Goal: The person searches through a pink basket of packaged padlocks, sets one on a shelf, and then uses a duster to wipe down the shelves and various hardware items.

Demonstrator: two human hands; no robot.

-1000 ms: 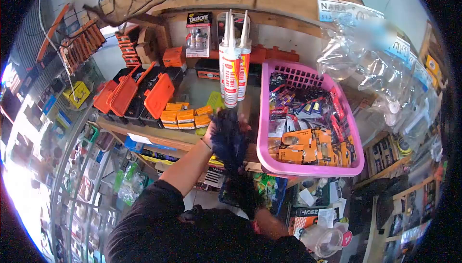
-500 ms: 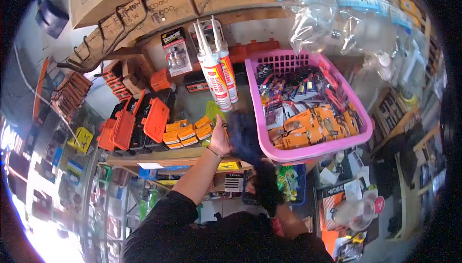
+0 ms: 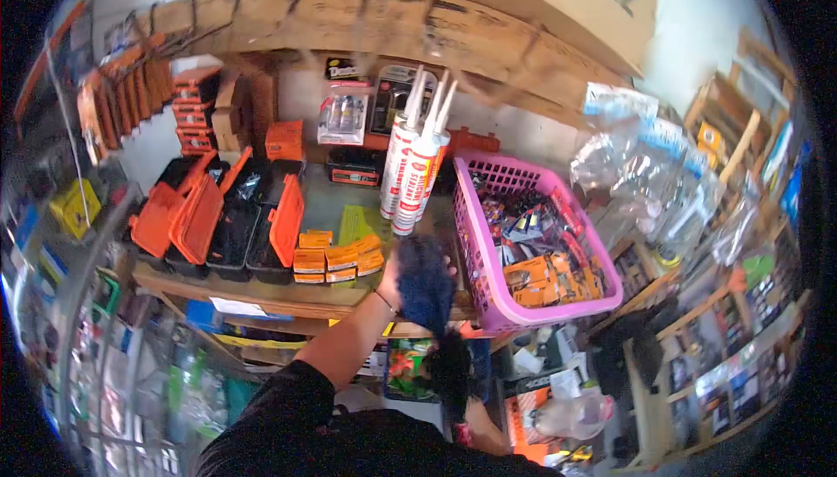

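A dark blue-black fluffy duster (image 3: pixel 425 289), smeared by motion, stands near the shelf's front edge. It leads down through a black fuzzy part to my right forearm. My right hand (image 3: pixel 471 409) is mostly covered by this dark fluff, at the duster's lower end. My left hand (image 3: pixel 390 282) is up against the duster's blue head, which hides its fingers; I cannot make out whether it grips anything. Just beyond them stand white sealant tubes (image 3: pixel 417 182) with long nozzles. Small orange boxes (image 3: pixel 349 259) lie left of my left hand.
A pink basket (image 3: pixel 558 316) full of packaged goods stands on the right of the wooden shelf (image 3: pixel 227 289). Open black cases with orange lids (image 3: pixel 196 220) line its left side. Clear plastic packs (image 3: pixel 641 172) hang at right. A wooden beam (image 3: pixel 488 37) with hooks runs above.
The view has swung to the right and shifted, so the basket now appears lower. The duster's blue head now covers more of my left hand's fingers.
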